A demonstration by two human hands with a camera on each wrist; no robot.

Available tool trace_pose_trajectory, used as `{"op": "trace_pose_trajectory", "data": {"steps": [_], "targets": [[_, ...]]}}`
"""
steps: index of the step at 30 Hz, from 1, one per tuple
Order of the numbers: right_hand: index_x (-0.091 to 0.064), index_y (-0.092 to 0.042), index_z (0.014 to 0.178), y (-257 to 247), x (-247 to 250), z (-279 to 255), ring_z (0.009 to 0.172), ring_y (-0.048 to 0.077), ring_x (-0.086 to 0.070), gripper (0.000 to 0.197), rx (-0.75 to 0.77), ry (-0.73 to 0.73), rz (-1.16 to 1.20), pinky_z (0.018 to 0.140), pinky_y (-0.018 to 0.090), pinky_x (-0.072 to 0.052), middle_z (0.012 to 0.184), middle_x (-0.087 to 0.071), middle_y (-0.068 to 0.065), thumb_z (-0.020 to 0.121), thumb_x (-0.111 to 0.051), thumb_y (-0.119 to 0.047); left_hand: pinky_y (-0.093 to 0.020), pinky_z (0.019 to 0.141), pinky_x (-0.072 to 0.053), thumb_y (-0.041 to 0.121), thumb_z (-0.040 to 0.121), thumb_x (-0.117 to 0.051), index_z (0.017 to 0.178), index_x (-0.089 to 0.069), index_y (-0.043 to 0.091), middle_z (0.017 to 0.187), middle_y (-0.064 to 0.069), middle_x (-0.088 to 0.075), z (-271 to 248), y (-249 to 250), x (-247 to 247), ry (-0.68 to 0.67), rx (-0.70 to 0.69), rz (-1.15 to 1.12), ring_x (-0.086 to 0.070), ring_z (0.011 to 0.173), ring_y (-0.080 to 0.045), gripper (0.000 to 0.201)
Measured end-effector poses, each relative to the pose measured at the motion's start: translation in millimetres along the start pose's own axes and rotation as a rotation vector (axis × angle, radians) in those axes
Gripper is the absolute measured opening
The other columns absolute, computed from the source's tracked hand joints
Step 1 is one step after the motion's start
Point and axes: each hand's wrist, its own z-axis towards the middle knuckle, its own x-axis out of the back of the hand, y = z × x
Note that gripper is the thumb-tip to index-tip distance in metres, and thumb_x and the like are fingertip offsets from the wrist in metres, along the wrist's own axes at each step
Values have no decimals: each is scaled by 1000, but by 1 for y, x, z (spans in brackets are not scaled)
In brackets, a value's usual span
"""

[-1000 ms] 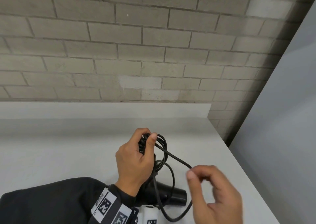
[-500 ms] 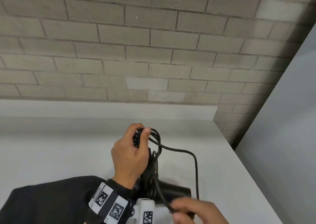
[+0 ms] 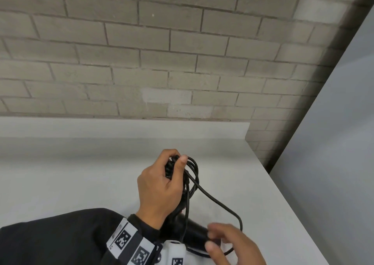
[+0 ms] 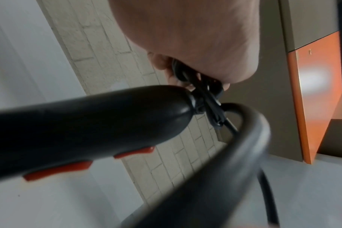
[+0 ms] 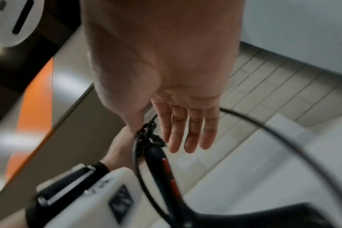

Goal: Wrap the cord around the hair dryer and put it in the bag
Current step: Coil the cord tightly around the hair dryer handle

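The black hair dryer [image 3: 188, 232] is held above the near edge of the white table [image 3: 81, 184], handle pointing far. The left hand [image 3: 162, 186] grips the handle end and the bunched cord [image 3: 212, 198] loops. One loose loop swings right and near, toward the right hand [image 3: 232, 244], whose fingers [image 5: 187, 131] are extended; whether it holds the cord cannot be told. Since half a second ago that hand has come further into the head view. A grey brick wall [image 3: 162, 62] stands behind.

White table [image 3: 81, 173] runs up to the brick wall [image 3: 182, 62]; nothing can be made out lying directly on it.
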Motion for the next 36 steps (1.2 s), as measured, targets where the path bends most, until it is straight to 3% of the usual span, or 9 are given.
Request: {"op": "trace_pose_trajectory", "data": {"steps": [3,6,11,20,25,29,32,34,36], "targets": [[-65,-43,99,-30,-9,18,91,-1,-65,33,16,-7,240,76,8,-46,93,-72,-21,71,-59,-60,-23,48,-38,57,93,-46,92,-59,32,64,15,-60,-2,2,0,9,-4,12,-54,50,-5,28],[-70,-26,91,-47,-18,33,79,6,-68,12,-31,-45,381,74,14,-51,83,-74,-9,81,-74,-33,-26,47,-41,57,93,-46,91,-59,32,60,12,-59,-3,2,2,24,-19,43,-54,49,-5,28],[-70,-20,79,-48,-28,45,70,12,-66,8,-114,-67,414,75,23,-54,73,-75,-2,86,-70,-17,-22,47,-40,57,94,-46,90,-57,33,61,14,-59,-3,2,4,28,-16,45,-53,48,-5,27],[-74,-21,75,-41,-40,42,63,12,-62,8,-59,-46,450,66,25,-51,64,-69,4,81,-76,-26,-28,47,-44,57,93,-46,91,-57,33,54,12,-55,-4,4,-3,56,-14,42,-53,48,-6,26],[-75,-19,81,-37,-24,37,78,21,-70,10,76,-56,563,80,33,-56,80,-76,8,84,-65,-21,-23,49,-42,56,94,-45,93,-56,33,63,13,-60,-2,2,0,58,-6,38,-56,52,-5,25],[-72,-14,79,-29,-1,34,68,32,-67,25,59,-116,689,71,33,-55,67,-68,15,82,-67,-38,-19,50,-40,56,94,-44,93,-55,33,63,20,-57,-3,1,-1,38,-8,39,-53,51,-2,25],[-70,-5,81,-13,1,32,53,27,-58,47,29,-210,883,66,35,-53,57,-55,9,73,-79,-50,-13,50,-36,55,94,-45,93,-55,34,62,19,-57,-5,1,-2,38,-12,32,-54,52,-2,24],[-63,6,93,-7,-1,31,60,24,-59,35,148,-278,1174,72,41,-54,65,-57,10,91,-69,-29,-15,50,-36,55,94,-45,93,-56,34,64,17,-58,-3,-1,0,42,-3,29,-54,53,-4,24],[-49,17,107,-1,10,30,76,26,-58,20,230,-249,1393,77,43,-49,82,-57,17,103,-37,1,-18,49,-36,56,94,-44,93,-57,33,68,15,-60,2,-6,2,59,11,34,-54,54,-6,26]]}}
